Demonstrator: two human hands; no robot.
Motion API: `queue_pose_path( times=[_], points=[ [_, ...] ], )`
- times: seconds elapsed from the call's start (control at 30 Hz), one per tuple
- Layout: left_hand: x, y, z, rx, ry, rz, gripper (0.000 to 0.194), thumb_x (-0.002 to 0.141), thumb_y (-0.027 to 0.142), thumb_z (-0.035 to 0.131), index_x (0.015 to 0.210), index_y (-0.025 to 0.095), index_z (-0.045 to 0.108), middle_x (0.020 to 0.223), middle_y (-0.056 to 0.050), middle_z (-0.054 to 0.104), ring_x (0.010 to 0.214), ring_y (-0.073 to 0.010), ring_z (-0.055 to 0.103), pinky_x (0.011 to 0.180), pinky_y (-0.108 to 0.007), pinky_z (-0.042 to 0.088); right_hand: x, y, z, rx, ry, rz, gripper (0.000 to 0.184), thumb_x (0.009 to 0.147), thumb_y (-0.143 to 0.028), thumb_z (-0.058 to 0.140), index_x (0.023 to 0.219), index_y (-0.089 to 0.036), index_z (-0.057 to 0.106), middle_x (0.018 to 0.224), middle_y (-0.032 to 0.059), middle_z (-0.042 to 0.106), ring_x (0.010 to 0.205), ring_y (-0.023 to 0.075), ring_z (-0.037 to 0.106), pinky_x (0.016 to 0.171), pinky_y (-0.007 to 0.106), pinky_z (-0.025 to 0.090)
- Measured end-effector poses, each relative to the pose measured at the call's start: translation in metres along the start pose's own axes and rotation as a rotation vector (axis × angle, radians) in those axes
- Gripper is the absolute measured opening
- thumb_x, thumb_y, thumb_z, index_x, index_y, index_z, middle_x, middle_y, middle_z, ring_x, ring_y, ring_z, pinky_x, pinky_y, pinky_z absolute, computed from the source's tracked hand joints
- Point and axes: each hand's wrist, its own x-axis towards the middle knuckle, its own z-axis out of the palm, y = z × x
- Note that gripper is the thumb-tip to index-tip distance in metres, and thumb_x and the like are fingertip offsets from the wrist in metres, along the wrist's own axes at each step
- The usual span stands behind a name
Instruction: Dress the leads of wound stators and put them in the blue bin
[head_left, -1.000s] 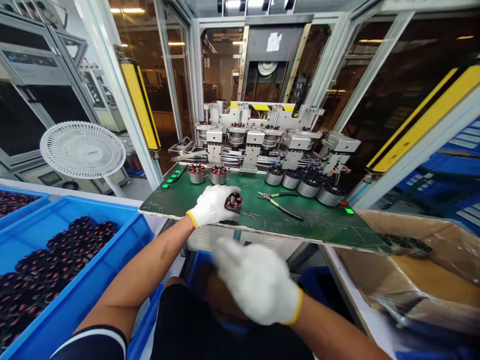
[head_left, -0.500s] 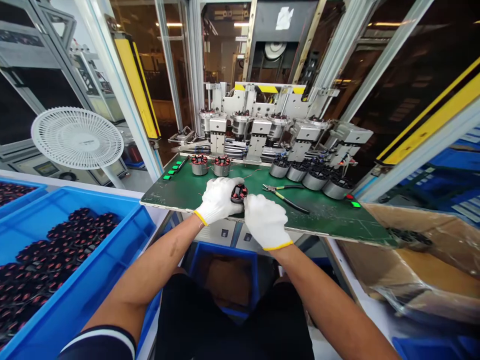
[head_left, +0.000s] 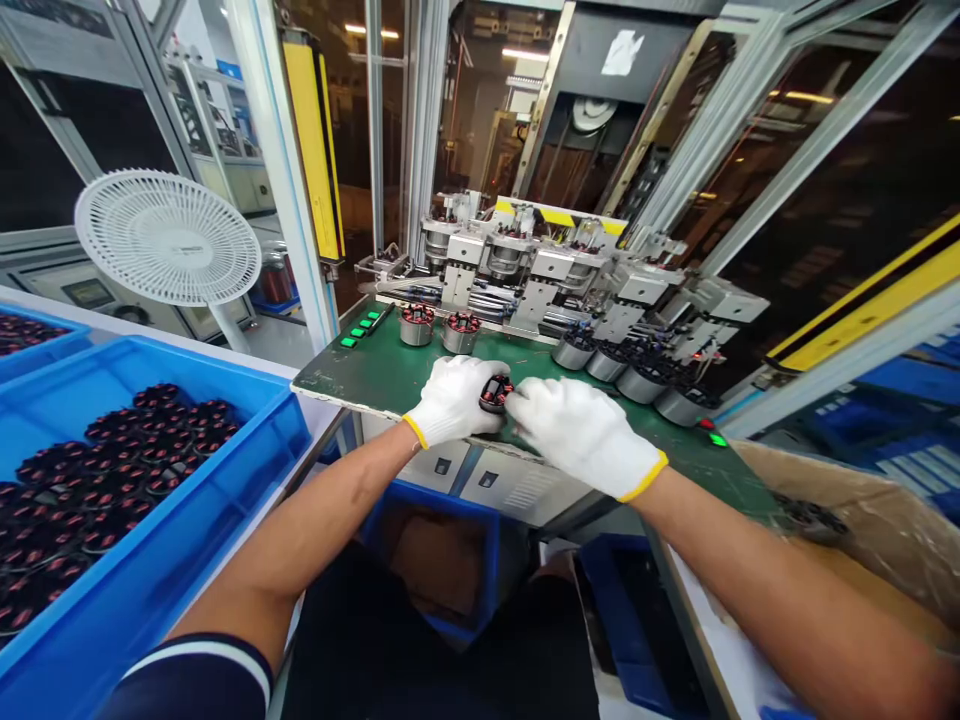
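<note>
My left hand, in a white knit glove with a yellow cuff, is closed around a small motor stator with a black frame and copper-red windings. The stator is held above the front part of the green work surface. My right hand, gloved the same way, has its fingers drawn together at the stator's right side. Whether a wire or anything else is between those fingertips is hidden. Two silver-cased stators stand behind my left hand. Beyond my right hand is a row of several silver cylinders with black tops.
A fixture machine with clamps lines the back edge. At left, a blue bin holds many stators, with a white fan behind it. To the right is a cardboard box. Another blue bin sits below the table.
The view has tilted and shifted. My right hand and forearm have swung outward to the right, now covering the cutting pliers seen before. My left hand still holds the stator.
</note>
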Motion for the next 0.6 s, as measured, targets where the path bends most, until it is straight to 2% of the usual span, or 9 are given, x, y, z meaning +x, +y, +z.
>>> queue_pose_path(
  times=[0.03, 0.1, 0.17, 0.2, 0.27, 0.33, 0.43, 0.5, 0.6],
  points=[
    [0.0, 0.0, 0.0, 0.003, -0.011, -0.003, 0.06, 0.06, 0.047, 0.069, 0.117, 0.031, 0.058, 0.1, -0.004, 0.067, 0.098, -0.0289, 0.06, 0.089, -0.042, 0.041, 0.003, -0.001, 0.0, 0.141, -0.014, 0.043, 0.02, 0.082, -0.037, 0.059, 0.083, -0.017, 0.061, 0.092, 0.0117, 0.062, 0.088, 0.0258, 0.057, 0.066, 0.03, 0.037],
    [0.0, 0.001, -0.001, 0.005, -0.022, -0.009, 0.061, 0.06, 0.048, 0.069, 0.117, 0.031, 0.058, 0.102, -0.005, 0.067, 0.098, -0.0292, 0.06, 0.089, -0.043, 0.041, 0.009, -0.004, 0.009, 0.551, -0.012, 0.267, 0.027, 0.079, -0.043, 0.06, 0.072, -0.018, 0.056, 0.082, 0.0087, 0.062, 0.078, 0.0217, 0.058, 0.062, 0.028, 0.039],
    [0.0, 0.0, -0.001, 0.004, -0.022, -0.021, 0.063, 0.059, 0.048, 0.069, 0.118, 0.03, 0.057, 0.103, -0.005, 0.067, 0.1, -0.0297, 0.059, 0.09, -0.043, 0.041, 0.007, -0.01, 0.023, 0.881, -0.014, 0.482, 0.039, 0.084, -0.054, 0.05, 0.066, -0.02, 0.051, 0.068, 0.0052, 0.059, 0.06, 0.0168, 0.054, 0.054, 0.025, 0.039],
    [0.0, 0.0, -0.001, -0.001, -0.021, -0.024, 0.064, 0.059, 0.048, 0.069, 0.119, 0.03, 0.057, 0.104, -0.005, 0.067, 0.101, -0.0297, 0.059, 0.091, -0.043, 0.04, 0.003, -0.014, 0.03, 0.973, -0.027, 0.533, 0.044, 0.086, -0.059, 0.043, 0.066, -0.02, 0.05, 0.062, 0.0037, 0.057, 0.053, 0.0152, 0.052, 0.05, 0.025, 0.039],
    [-0.001, -0.002, -0.001, -0.017, -0.024, -0.015, 0.065, 0.059, 0.049, 0.069, 0.12, 0.03, 0.056, 0.105, -0.005, 0.067, 0.103, -0.0296, 0.058, 0.092, -0.043, 0.04, -0.012, -0.026, 0.041, 1.009, -0.026, 0.517, 0.053, 0.09, -0.063, 0.03, 0.068, -0.02, 0.052, 0.056, 0.0026, 0.055, 0.046, 0.014, 0.048, 0.046, 0.025, 0.039],
    [-0.001, -0.003, -0.001, -0.034, -0.022, 0.005, 0.066, 0.058, 0.05, 0.069, 0.12, 0.03, 0.056, 0.107, -0.005, 0.067, 0.103, -0.0296, 0.058, 0.092, -0.043, 0.04, -0.028, -0.039, 0.046, 0.906, 0.046, 0.367, 0.055, 0.092, -0.059, 0.027, 0.076, -0.018, 0.06, 0.064, 0.0056, 0.062, 0.052, 0.0152, 0.054, 0.051, 0.026, 0.043],
    [-0.002, -0.004, -0.001, -0.044, -0.004, 0.022, 0.062, 0.062, 0.05, 0.066, 0.119, 0.029, 0.056, 0.107, -0.004, 0.067, 0.103, -0.0298, 0.058, 0.092, -0.044, 0.039, -0.037, -0.048, 0.045, 0.382, 0.228, 0.121, 0.047, 0.095, -0.045, 0.03, 0.108, -0.015, 0.064, 0.105, 0.0131, 0.066, 0.077, 0.0201, 0.062, 0.067, 0.03, 0.045],
    [-0.002, -0.002, -0.001, -0.045, 0.008, 0.019, 0.058, 0.064, 0.048, 0.065, 0.118, 0.028, 0.057, 0.106, -0.004, 0.067, 0.103, -0.0297, 0.058, 0.092, -0.044, 0.039, -0.03, -0.046, 0.043, 0.016, 0.263, 0.142, 0.045, 0.096, -0.037, 0.031, 0.126, -0.013, 0.055, 0.124, 0.0165, 0.058, 0.086, 0.023, 0.061, 0.07, 0.032, 0.042],
    [-0.001, 0.0, -0.003, -0.045, -0.002, -0.006, 0.058, 0.063, 0.046, 0.066, 0.117, 0.029, 0.058, 0.106, -0.004, 0.068, 0.103, -0.0298, 0.059, 0.092, -0.044, 0.039, -0.014, -0.036, 0.044, -0.227, 0.179, 0.251, 0.039, 0.097, -0.032, 0.031, 0.115, -0.012, 0.06, 0.107, 0.0173, 0.063, 0.082, 0.0242, 0.059, 0.064, 0.031, 0.037]
  ],
)
